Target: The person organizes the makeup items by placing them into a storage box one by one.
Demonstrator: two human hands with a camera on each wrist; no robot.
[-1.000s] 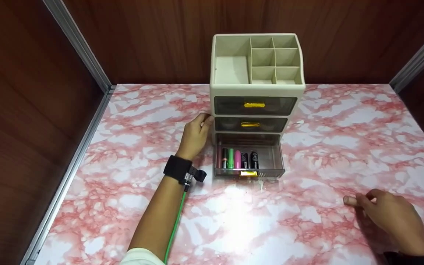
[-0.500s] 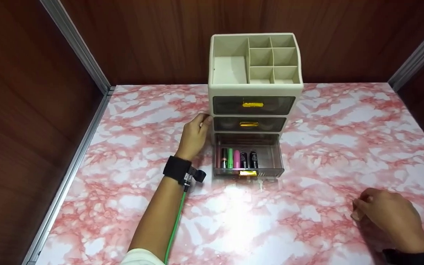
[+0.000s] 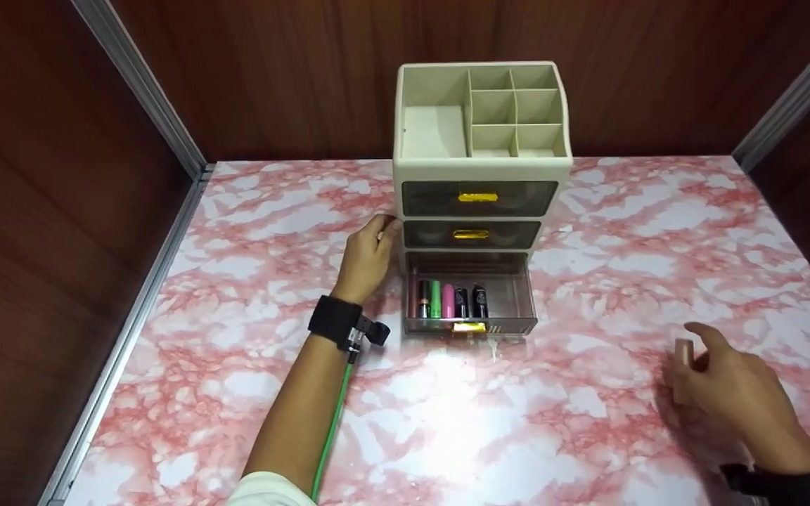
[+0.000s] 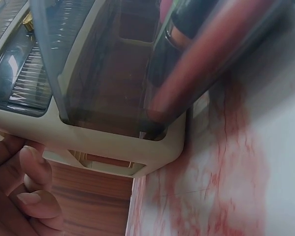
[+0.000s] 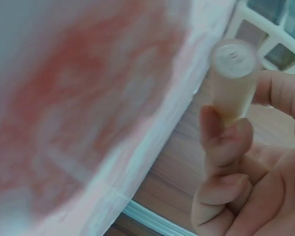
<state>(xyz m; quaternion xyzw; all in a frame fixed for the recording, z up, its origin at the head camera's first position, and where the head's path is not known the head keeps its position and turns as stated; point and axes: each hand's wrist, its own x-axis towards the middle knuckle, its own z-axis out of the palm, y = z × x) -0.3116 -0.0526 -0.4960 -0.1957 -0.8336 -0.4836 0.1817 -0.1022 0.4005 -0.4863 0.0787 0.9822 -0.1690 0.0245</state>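
Note:
A cream desktop organizer (image 3: 482, 169) stands at the back of the table, its bottom drawer (image 3: 510, 288) pulled out. Several lipstick-like tubes (image 3: 448, 301) lie side by side in the drawer's left part: black, green, pink and dark red. My left hand (image 3: 366, 256) rests its fingertips against the organizer's left side. In the left wrist view its fingers are bent by the cream frame. At the right, over the table, my right hand (image 3: 739, 386) pinches a small beige cosmetic tube (image 5: 232, 91). The tube's round pale end faces the right wrist camera; its exact kind is unclear.
Two upper drawers (image 3: 479, 198) with gold handles are closed. The organizer's top has open compartments (image 3: 517, 105). A red-and-white marbled table (image 3: 588, 422) lies below, with dark wood panels (image 3: 306, 77) behind and at the sides. A green cable (image 3: 331, 436) runs along the left forearm.
The beige tube in my right hand has turned from lying sideways to nearly upright as the fingers shifted on it. My left hand stays at the organizer. The head view has shifted slightly.

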